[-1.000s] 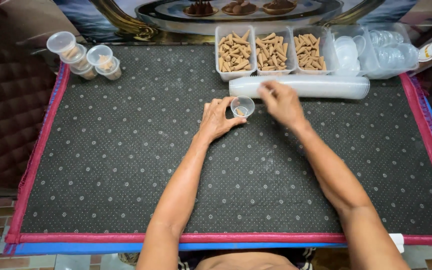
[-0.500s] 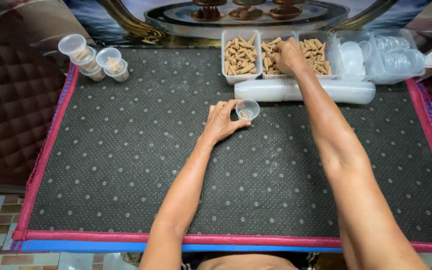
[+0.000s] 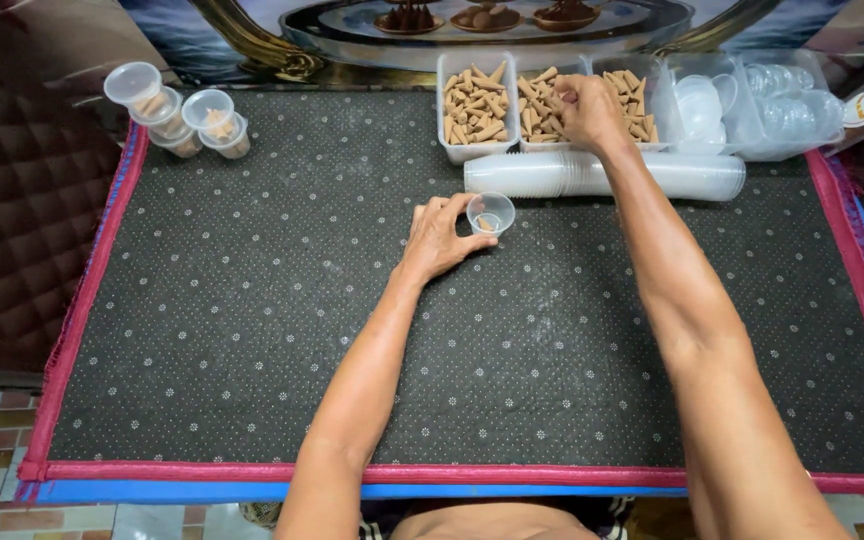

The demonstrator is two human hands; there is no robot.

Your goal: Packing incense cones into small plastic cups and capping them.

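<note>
Right hand (image 3: 584, 108) reached tray (image 3: 550, 148), fingers pinching cones (image 3: 542, 105) | left hand (image 3: 438, 238) fingers grip cup (image 3: 490, 213)

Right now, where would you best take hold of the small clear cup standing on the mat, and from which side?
Pinch the small clear cup around its side wall just under the rim, coming from its right. It stands upright with its mouth open, and the left hand already steadies its left side, so the right wall is the free one.
</note>
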